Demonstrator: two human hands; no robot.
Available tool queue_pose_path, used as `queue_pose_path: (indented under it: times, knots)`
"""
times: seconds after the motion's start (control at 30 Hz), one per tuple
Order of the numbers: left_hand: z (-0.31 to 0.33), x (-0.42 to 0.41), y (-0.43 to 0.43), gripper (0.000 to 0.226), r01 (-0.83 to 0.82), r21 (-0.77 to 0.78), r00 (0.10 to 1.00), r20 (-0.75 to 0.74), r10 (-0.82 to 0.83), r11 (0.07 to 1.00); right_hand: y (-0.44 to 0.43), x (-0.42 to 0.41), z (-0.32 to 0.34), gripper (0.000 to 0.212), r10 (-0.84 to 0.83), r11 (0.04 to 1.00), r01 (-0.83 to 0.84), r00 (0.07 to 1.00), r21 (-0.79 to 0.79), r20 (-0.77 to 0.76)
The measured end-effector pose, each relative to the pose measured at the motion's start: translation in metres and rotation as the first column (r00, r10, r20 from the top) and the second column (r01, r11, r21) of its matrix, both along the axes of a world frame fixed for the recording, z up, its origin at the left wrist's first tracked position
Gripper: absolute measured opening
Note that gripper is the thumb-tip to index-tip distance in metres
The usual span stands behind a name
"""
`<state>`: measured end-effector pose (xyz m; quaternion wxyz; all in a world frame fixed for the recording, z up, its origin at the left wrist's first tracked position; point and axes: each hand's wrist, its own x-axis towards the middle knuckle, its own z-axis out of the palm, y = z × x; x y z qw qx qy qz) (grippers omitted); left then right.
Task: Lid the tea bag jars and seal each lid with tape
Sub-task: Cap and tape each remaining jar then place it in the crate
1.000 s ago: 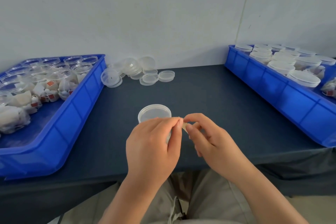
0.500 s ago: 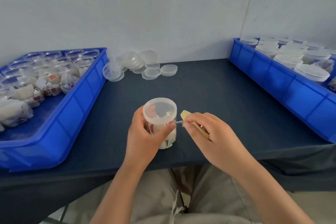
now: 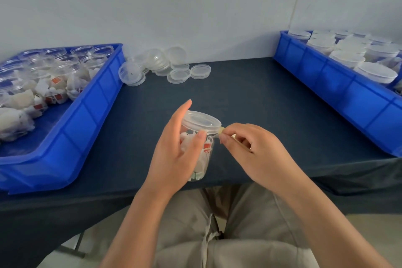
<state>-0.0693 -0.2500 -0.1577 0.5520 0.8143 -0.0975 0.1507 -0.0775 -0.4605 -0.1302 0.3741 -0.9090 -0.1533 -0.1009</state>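
A clear jar of tea bags (image 3: 201, 154) with a clear lid (image 3: 201, 123) on it is held over the near table edge. My left hand (image 3: 174, 150) grips the jar from the left, thumb across its front just under the lid, fingers behind it. My right hand (image 3: 250, 152) pinches a small yellowish piece of tape (image 3: 221, 131) against the lid's right rim. Most of the tape is hidden by my fingers.
A blue bin (image 3: 87, 106) at left holds several open jars of tea bags. Another blue bin (image 3: 339, 91) at right holds several lidded jars. Loose clear lids (image 3: 171, 67) lie at the back by the wall. A dark cloth covers the table (image 3: 239, 93).
The jar has tilted slightly and my left hand has shifted round it, fingers reaching up behind the lid. My right hand has brought the tape piece to the lid's rim.
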Motion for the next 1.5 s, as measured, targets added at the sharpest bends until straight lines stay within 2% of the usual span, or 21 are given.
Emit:
queue_pose_path:
  times: [0.2, 0.8, 1.0, 1.07, 1.13, 1.23, 1.37, 1.43, 1.5]
  knots:
    - [0.002, -0.002, -0.008, 0.085, -0.085, 0.125, 0.994, 0.078, 0.076, 0.989, 0.000, 0.000, -0.001, 0.025, -0.011, 1.000, 0.011, 1.000, -0.030, -0.011]
    - [0.005, 0.000, -0.007, 0.072, -0.184, 0.233, 0.970, 0.200, 0.138, 0.955, 0.005, -0.003, 0.002, 0.030, -0.057, 0.990, 0.059, 0.998, -0.132, 0.015]
    - [0.007, 0.001, -0.004, 0.073, -0.146, 0.209, 0.978, 0.179, 0.109, 0.967, 0.006, -0.003, 0.001, 0.033, -0.049, 0.991, 0.053, 0.998, -0.120, 0.032]
    - [0.007, 0.003, -0.004, 0.064, -0.155, 0.180, 0.981, 0.146, 0.129, 0.971, 0.004, -0.001, 0.000, 0.031, -0.019, 0.992, 0.023, 0.999, -0.125, 0.035]
    - [0.007, 0.005, -0.001, 0.053, -0.141, 0.082, 0.988, 0.080, 0.135, 0.987, -0.002, 0.001, 0.001, 0.026, 0.071, 0.986, -0.070, 0.997, -0.150, 0.002]
    - [0.008, 0.005, 0.007, 0.043, -0.101, -0.059, 0.995, -0.008, 0.101, 0.993, -0.012, 0.003, 0.001, 0.038, 0.189, 0.968, -0.206, 0.974, -0.143, -0.124]
    - [0.007, 0.001, 0.013, 0.043, -0.041, -0.132, 0.997, -0.073, 0.032, 0.990, -0.019, 0.006, 0.003, 0.036, 0.234, 0.966, -0.246, 0.963, -0.081, -0.133]
    - [0.008, 0.000, 0.016, 0.045, -0.003, -0.165, 0.992, -0.122, -0.017, 0.986, -0.022, 0.007, 0.005, 0.034, 0.225, 0.966, -0.235, 0.969, -0.103, -0.107]
    - [0.009, 0.000, 0.018, 0.047, 0.088, -0.285, 0.972, -0.187, -0.145, 0.955, -0.023, 0.008, 0.006, 0.031, 0.181, 0.967, -0.192, 0.980, -0.166, -0.078]
